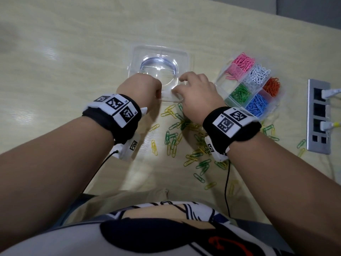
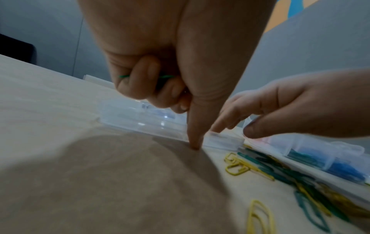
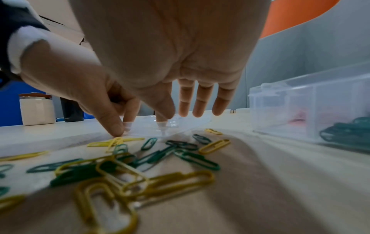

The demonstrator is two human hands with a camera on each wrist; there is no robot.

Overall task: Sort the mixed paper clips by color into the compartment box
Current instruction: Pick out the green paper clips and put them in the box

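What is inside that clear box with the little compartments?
The compartment box holds sorted paper clips: pink, white, orange, green and blue. One compartment near the pink looks almost empty. No yellow clips show inside; what lies under each pile is covered.

Bright overhead light, glare on table (image 1: pixel 55 52), wrist views shadowed, blurred, edges warped

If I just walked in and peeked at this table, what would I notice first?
Probably the compartment box at the right, bright with pink, white, orange, green and blue paper clips. Next, the green and yellow clips scattered on the table near the person. Both hands meet at the clear lid in the middle; the left hand has green clips tucked under its curled fingers.
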